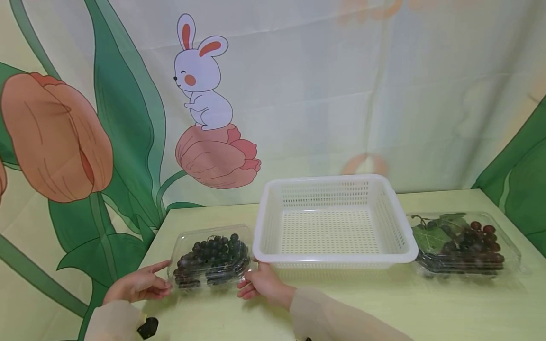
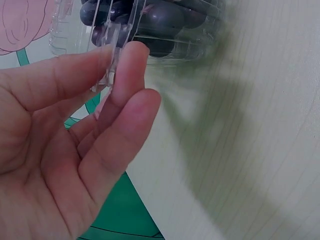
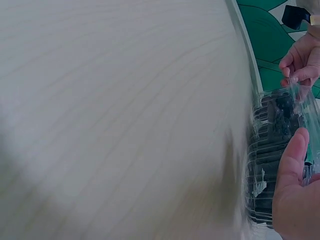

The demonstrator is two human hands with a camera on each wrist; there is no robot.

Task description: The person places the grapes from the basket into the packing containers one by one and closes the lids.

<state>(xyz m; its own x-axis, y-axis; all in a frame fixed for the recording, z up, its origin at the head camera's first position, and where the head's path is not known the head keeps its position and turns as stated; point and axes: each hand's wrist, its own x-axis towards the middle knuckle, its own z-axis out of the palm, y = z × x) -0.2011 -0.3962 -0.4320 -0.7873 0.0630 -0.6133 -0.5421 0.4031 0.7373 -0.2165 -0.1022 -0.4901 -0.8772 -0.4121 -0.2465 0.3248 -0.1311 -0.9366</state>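
Observation:
A clear plastic clamshell box (image 1: 184,240) of dark grapes (image 1: 211,255) is at the left of the table. My left hand (image 1: 138,285) holds its left edge; in the left wrist view, thumb and forefinger pinch the box's thin rim (image 2: 114,50). On the opposite end, my right hand (image 1: 266,284) grips the box's right edge. The right wrist view has the right thumb (image 3: 294,155) lying along the box, while its other fingers are mostly hidden. The box's lid looks closed over the grapes.
A white plastic basket (image 1: 335,258) with a slotted bottom stands just right of the box. Beyond it sits a second clear box (image 1: 509,241) with reddish grapes and green leaves. Behind the pale table (image 1: 341,308) hangs a cloth (image 1: 298,94) printed with a rabbit and tulips.

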